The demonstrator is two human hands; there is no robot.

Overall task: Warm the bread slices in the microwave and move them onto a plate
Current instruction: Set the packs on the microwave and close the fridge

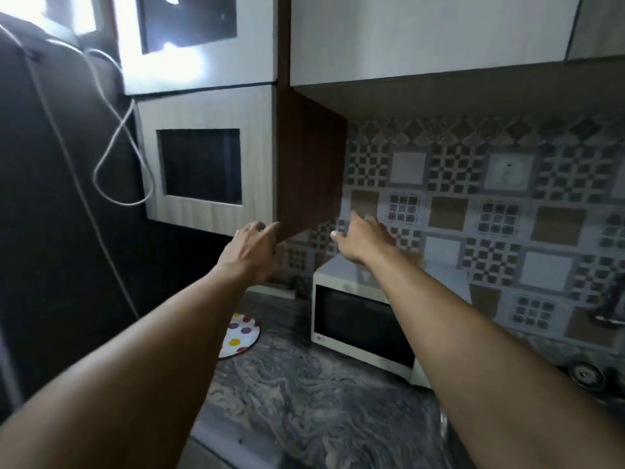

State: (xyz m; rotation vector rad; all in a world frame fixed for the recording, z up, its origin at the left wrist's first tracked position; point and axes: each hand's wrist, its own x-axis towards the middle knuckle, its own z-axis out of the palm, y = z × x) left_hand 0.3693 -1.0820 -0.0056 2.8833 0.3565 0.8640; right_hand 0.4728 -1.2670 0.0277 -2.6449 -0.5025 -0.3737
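Observation:
A white microwave (355, 319) with a dark shut door stands on the counter against the tiled wall. Left of it lies a white plate with coloured dots (241, 333), partly hidden by my left forearm. Both arms are raised. My left hand (252, 250) touches the lower corner of a wall cabinet door (206, 164), fingers curled under its edge. My right hand (363, 238) is held out with fingers spread just right of the cabinet's brown side panel (311, 164), above the microwave. No bread is in view.
A marbled grey counter (304, 401) runs below. White cables (115, 154) hang at the left beside a dark wall. More cabinets (429, 35) hang overhead. Small dark objects (612, 306) stand at the far right of the counter.

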